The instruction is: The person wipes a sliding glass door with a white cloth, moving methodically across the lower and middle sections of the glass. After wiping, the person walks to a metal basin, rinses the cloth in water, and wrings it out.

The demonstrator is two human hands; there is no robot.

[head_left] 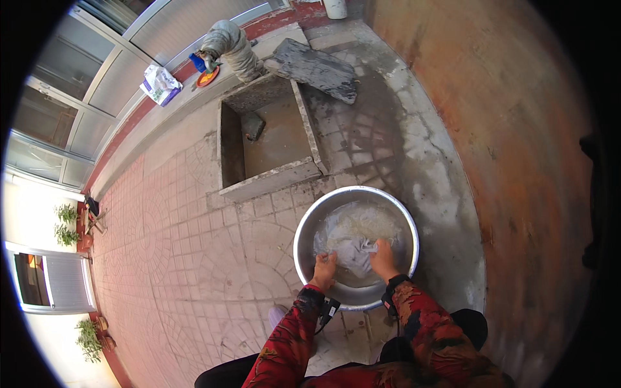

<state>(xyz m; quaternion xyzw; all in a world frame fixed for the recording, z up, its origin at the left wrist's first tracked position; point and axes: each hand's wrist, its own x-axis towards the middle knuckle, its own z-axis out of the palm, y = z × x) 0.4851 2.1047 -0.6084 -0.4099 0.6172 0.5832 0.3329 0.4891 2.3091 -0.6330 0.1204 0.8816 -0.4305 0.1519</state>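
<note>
A round metal basin [356,296] stands on the paving before me, holding cloudy water with suds [361,218]. In it lies a wet, light grey cloth [354,253], bunched and partly under the water. My right hand [383,260] pinches a raised fold at the cloth's right side. At the left inside of the basin, my left hand [324,269] has its fingers curled just above the water, near the cloth's left edge; whether they grip any fabric is unclear. Both wrists wear dark bands with small devices.
Beyond the basin is a low concrete trough [271,180] with a stone block [254,127] inside. A wrapped standpipe [237,51] and a dark slab [315,68] stand behind it. A plastic bag [161,86] and red dish [208,76] rest on the ledge. A wall [524,194] rises at right.
</note>
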